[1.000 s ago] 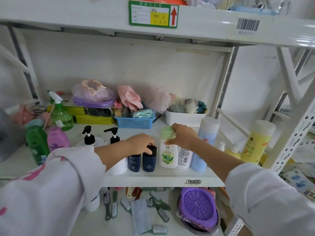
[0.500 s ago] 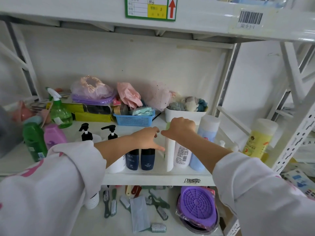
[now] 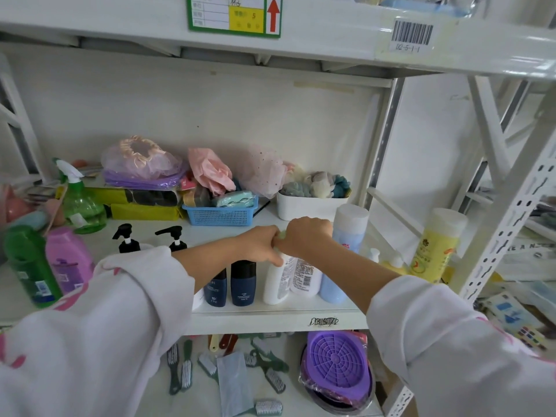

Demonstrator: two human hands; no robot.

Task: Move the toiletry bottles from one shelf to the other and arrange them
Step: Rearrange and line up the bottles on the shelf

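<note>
Both hands met at the green cap of the white bottle (image 3: 275,284) on the shelf's (image 3: 270,322) front edge: the right hand (image 3: 307,236) gripped the cap, the left hand (image 3: 260,243) pinched its neck. The bottle looked like smooth, stiff, probably slippery plastic, best held around its body.

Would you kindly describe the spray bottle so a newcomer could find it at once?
Look along the middle shelf to its left end. Behind the pink bottle stands the spray bottle. It is clear green with a white trigger head, the only trigger sprayer there; the nearby black-topped ones are pumps.
</note>
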